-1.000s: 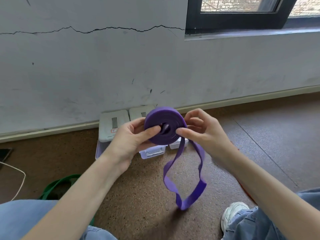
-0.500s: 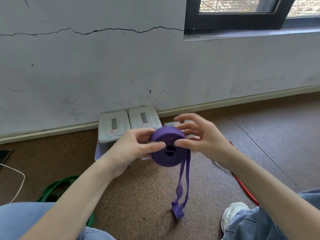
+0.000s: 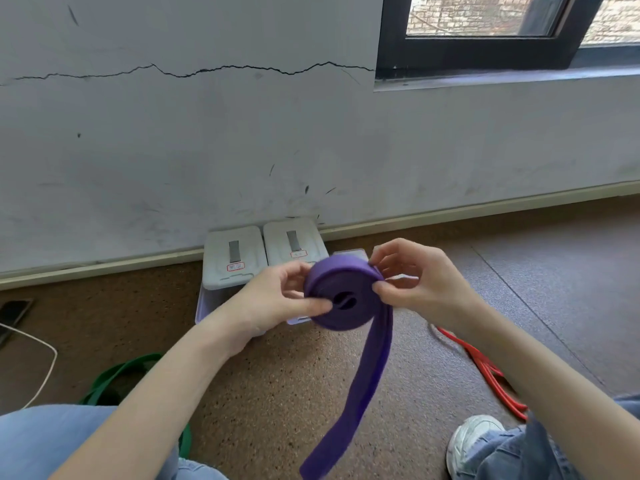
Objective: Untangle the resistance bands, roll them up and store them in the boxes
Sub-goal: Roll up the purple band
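Observation:
A purple resistance band (image 3: 341, 299) is mostly wound into a thick roll held above the floor. My left hand (image 3: 277, 299) grips the roll, thumb across its face near the centre hole. My right hand (image 3: 412, 278) pinches the roll's right edge where the loose tail leaves it. The tail hangs down and left toward the floor. Behind the roll, two white lidded boxes (image 3: 233, 261) (image 3: 294, 242) stand against the wall, with another container (image 3: 349, 253) partly hidden by the roll.
A green band (image 3: 114, 379) lies on the brown floor by my left knee. A red band (image 3: 485, 372) lies to the right under my forearm. A white cable (image 3: 45, 372) and a dark phone (image 3: 14, 311) sit at far left. My white shoe (image 3: 474, 441) is at bottom right.
The roll has tilted flatter and more band is wound on. The hanging part went from an open loop to a flat tail. Both hands have shifted on the roll.

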